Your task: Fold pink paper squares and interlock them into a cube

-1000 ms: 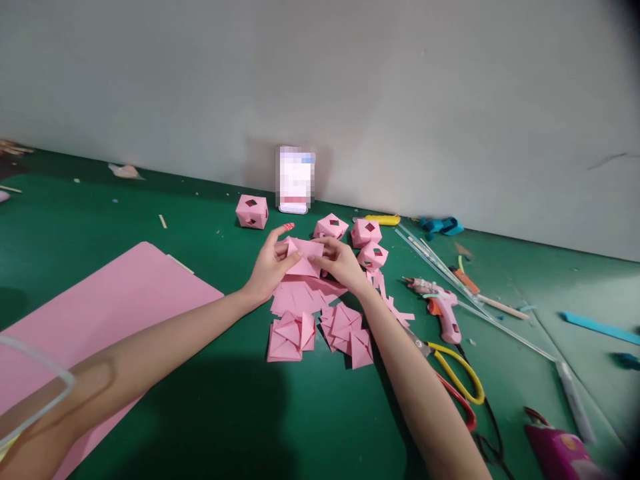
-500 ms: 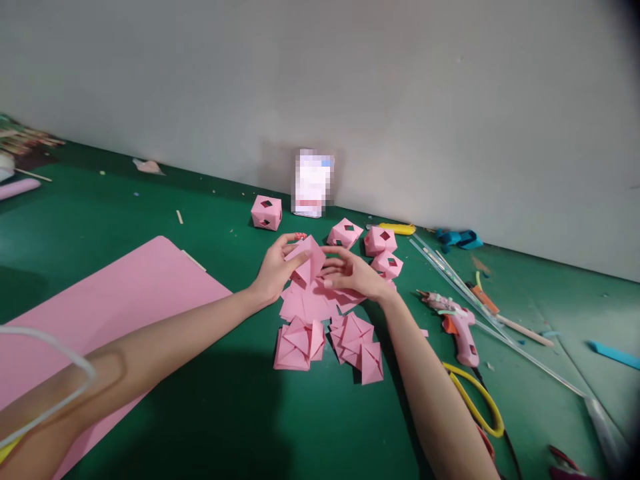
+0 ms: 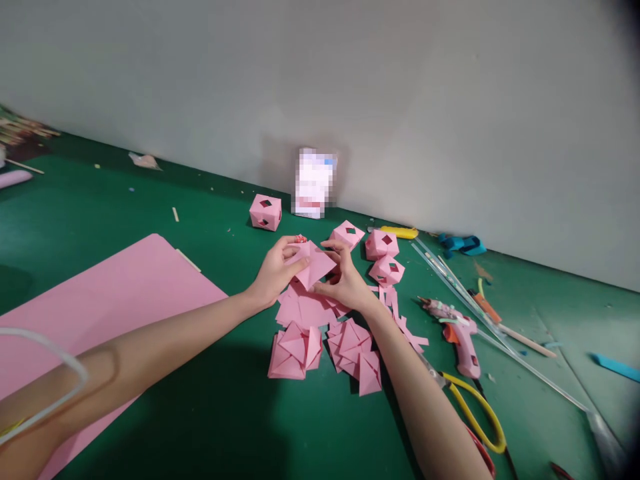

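A small folded pink paper piece [image 3: 313, 263] is held up between my hands, its pointed corners showing. My left hand [image 3: 275, 273] pinches its left side, thumb on the near face. On the right, my right hand [image 3: 347, 279] curves round the piece's right corner with thumb and fingertips close to its edges; whether they press on it is hard to tell. Beneath lie flat pink paper pieces [image 3: 303, 308]. Nearer to me are two piles of folded pink squares, one on the left [image 3: 289, 353] and one on the right [image 3: 353, 343].
Pink paper cubes with cut-out holes [image 3: 265, 212] stand behind my hands. A blurred bright screen [image 3: 314, 183] leans against the wall. Rightward lie a pink glue gun [image 3: 465, 340], yellow-handled scissors [image 3: 475, 407] and a yellow cutter [image 3: 400, 233]. A large pink sheet [image 3: 125, 300] lies left.
The folded paper piece has turned and spread wider, its right corner now pointing at my right hand. My right hand has moved slightly left, closing in on that corner.
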Action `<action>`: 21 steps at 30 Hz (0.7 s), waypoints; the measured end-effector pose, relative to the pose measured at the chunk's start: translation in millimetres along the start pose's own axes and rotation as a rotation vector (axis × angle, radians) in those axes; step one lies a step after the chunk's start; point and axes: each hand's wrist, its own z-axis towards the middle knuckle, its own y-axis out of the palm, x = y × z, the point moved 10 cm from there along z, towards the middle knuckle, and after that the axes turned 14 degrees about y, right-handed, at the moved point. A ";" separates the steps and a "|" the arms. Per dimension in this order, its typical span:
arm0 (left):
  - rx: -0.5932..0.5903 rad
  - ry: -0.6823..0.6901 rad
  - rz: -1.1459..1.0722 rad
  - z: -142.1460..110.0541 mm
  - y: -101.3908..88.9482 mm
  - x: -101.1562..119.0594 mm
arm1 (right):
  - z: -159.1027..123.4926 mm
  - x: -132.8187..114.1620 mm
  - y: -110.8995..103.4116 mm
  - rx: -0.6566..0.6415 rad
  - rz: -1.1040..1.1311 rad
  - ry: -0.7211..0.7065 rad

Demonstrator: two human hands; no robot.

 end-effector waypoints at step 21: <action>-0.189 -0.129 0.328 26.0 24.0 -4.5 | 7.5 9.5 2.6 -0.042 0.108 0.133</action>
